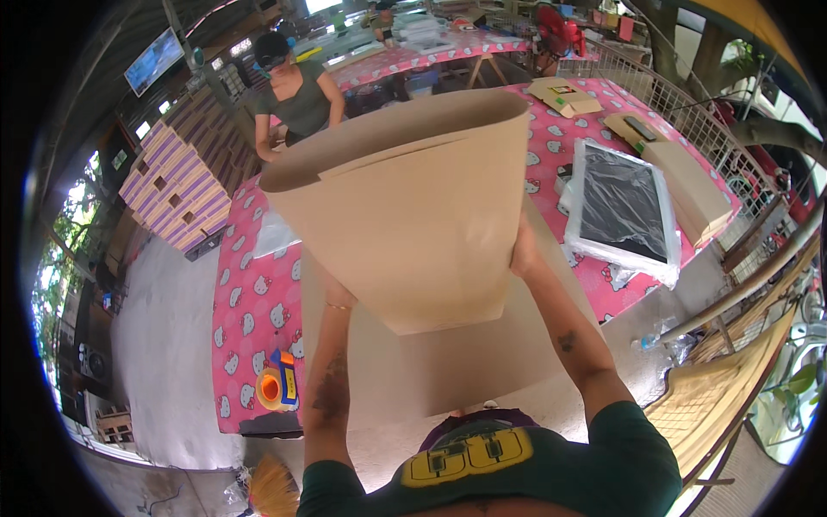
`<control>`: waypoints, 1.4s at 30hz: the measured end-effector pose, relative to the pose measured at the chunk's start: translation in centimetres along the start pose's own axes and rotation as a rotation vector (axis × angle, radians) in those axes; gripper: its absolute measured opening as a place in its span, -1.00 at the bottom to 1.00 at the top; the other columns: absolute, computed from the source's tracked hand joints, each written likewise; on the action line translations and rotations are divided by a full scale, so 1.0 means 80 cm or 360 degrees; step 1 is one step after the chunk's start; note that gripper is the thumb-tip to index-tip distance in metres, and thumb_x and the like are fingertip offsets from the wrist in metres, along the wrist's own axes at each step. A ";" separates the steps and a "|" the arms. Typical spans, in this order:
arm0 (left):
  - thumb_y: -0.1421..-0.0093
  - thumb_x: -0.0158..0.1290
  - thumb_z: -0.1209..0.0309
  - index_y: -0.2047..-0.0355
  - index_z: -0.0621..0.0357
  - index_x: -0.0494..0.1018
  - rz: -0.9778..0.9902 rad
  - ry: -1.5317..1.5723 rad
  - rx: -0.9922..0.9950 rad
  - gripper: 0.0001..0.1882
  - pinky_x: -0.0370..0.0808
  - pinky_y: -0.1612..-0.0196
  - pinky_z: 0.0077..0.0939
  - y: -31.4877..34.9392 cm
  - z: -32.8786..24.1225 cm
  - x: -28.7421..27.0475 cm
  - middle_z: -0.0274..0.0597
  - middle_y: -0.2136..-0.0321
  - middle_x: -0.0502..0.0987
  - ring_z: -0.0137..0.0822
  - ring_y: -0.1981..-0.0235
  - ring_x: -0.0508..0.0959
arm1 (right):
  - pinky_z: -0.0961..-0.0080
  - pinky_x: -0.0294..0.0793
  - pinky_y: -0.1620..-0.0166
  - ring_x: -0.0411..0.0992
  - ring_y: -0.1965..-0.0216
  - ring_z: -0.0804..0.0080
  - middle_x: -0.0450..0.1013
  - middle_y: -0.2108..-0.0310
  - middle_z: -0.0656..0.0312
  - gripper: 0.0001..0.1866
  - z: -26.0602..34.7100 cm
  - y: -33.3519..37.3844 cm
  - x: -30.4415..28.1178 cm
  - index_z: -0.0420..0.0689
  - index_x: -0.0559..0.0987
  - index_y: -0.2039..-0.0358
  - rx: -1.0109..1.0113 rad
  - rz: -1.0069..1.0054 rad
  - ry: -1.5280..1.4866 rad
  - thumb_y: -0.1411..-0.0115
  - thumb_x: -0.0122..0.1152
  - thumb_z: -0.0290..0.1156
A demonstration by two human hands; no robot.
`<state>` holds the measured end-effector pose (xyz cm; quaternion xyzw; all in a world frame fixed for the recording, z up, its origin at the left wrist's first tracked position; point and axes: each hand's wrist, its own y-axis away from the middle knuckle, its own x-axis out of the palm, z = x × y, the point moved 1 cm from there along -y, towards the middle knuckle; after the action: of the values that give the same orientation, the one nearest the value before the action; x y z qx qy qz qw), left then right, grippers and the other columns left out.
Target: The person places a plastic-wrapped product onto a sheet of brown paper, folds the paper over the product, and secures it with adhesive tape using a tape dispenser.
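Squarely between two hands: a bent cardboard sheet

It stands raised over a flat brown sheet on the pink table cover, its curved top open and its bulk blocking the table's middle. The hands are apart: the right hand is clamped on the cardboard's right side; the left hand meets the lower left, fingers hidden, so I cannot tell its grip. Near the left forearm sits a tape dispenser. Rightward lie a plastic-wrapped dark panel and a folded carton. Beyond the sheet, a co-worker stands near stacked boxes.
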<state>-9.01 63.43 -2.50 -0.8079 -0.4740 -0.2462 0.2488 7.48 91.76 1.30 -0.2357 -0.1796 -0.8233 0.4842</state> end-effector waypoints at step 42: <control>0.05 0.35 0.35 0.15 0.33 0.47 0.0315 -0.1694 0.0338 -0.51 0.47 0.08 -0.41 0.033 -0.185 0.090 -0.12 0.19 0.56 -0.35 0.17 0.54 | 0.30 0.28 -0.23 0.28 -0.19 0.34 0.33 -0.18 0.18 -0.25 -0.014 -0.132 0.125 -0.12 0.31 -0.23 -0.0348 0.0446 -0.0501 -0.30 -0.15 0.25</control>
<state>-5.97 57.53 12.76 -0.8320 -0.4784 0.2701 0.0770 -6.29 88.95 5.29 -0.4349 -0.1281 -0.7156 0.5314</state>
